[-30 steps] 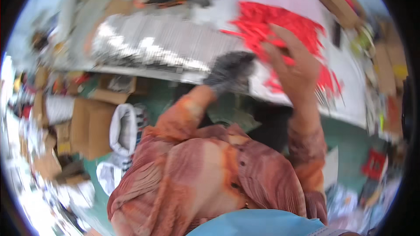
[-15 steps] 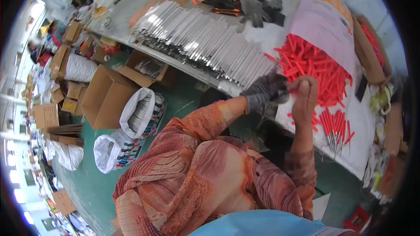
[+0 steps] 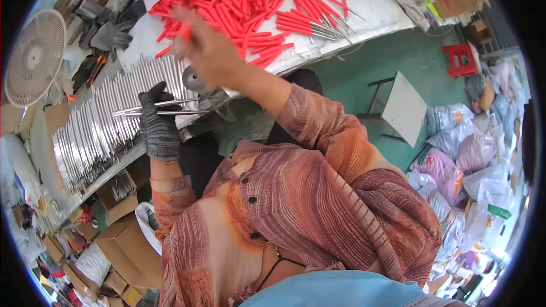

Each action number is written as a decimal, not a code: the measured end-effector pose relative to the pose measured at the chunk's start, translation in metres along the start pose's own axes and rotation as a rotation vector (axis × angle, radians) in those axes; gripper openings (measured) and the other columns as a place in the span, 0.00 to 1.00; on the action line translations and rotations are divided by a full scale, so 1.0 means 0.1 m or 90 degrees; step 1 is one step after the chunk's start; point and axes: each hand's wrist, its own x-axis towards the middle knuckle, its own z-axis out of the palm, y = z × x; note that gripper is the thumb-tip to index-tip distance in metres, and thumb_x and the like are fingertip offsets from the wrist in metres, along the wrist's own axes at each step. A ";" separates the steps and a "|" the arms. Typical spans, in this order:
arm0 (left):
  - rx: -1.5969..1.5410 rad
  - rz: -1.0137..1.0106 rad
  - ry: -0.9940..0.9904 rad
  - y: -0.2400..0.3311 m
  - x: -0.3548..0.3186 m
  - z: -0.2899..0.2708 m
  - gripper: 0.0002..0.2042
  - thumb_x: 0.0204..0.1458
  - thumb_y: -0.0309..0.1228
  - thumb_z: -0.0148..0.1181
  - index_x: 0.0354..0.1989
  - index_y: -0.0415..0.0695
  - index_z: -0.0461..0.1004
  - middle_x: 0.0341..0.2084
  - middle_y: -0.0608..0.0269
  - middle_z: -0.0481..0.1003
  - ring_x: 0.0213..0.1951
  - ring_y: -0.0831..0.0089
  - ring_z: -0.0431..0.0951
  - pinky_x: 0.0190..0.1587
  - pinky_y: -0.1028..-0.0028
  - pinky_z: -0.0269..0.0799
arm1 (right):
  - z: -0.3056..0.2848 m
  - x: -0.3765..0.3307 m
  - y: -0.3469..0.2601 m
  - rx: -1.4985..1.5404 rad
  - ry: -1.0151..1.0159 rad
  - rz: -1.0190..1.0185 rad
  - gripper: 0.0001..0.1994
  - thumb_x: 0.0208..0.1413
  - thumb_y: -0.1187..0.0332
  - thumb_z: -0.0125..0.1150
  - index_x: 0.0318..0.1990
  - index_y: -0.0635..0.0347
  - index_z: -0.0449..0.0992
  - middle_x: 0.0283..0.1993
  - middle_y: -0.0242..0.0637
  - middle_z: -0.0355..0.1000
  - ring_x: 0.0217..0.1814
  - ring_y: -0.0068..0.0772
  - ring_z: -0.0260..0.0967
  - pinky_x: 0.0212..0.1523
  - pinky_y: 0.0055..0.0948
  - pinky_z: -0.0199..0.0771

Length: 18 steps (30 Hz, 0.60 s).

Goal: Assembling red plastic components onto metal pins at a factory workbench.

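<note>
My left hand (image 3: 159,122), in a dark grey knitted glove, is closed around a few thin silver metal rods (image 3: 186,102), which stick out on both sides of it. Beneath and beyond it lies a wide row of similar rods (image 3: 108,116) along the table. My bare right hand (image 3: 213,54) is raised over the near left part of a heap of red tubes (image 3: 244,0). Its fingers are blurred, and red shows between them; whether that is a held tube or the heap behind is unclear. A round grey metal part (image 3: 193,78) with a hole sits below this hand.
Red-handled rods (image 3: 318,17) lie fanned at the table's right part. A fan (image 3: 35,57) and grey gloves (image 3: 111,37) are at the far left. A stool (image 3: 404,108) stands on the right, near bagged goods (image 3: 449,165). Cardboard boxes (image 3: 128,250) fill the lower left.
The view has swung to the right. My hands, close together before, are now apart: the left holds rods over the row, and the right is over the red heap.
</note>
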 end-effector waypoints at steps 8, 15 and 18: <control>0.114 0.083 0.049 0.14 -0.05 0.13 0.22 0.58 0.47 0.40 0.46 0.40 0.69 0.26 0.65 0.68 0.27 0.74 0.69 0.30 0.73 0.68 | -2.14 -0.22 1.77 -0.762 0.019 0.115 0.18 0.48 0.61 0.55 0.47 0.56 0.69 0.38 0.48 0.70 0.41 0.48 0.68 0.44 0.42 0.67; 0.150 0.129 0.037 0.15 0.08 0.07 0.23 0.57 0.48 0.41 0.48 0.39 0.67 0.27 0.64 0.69 0.27 0.73 0.69 0.32 0.72 0.68 | -1.78 -0.42 1.54 -0.562 -0.317 0.036 0.09 0.48 0.69 0.55 0.37 0.58 0.73 0.38 0.40 0.70 0.43 0.43 0.67 0.43 0.37 0.68; 0.150 0.140 0.039 0.17 0.14 0.07 0.21 0.57 0.46 0.43 0.46 0.40 0.69 0.25 0.64 0.69 0.26 0.74 0.70 0.31 0.74 0.68 | -1.74 -0.31 1.45 -0.625 -0.408 0.118 0.10 0.44 0.71 0.54 0.37 0.54 0.74 0.34 0.42 0.72 0.41 0.44 0.69 0.41 0.39 0.69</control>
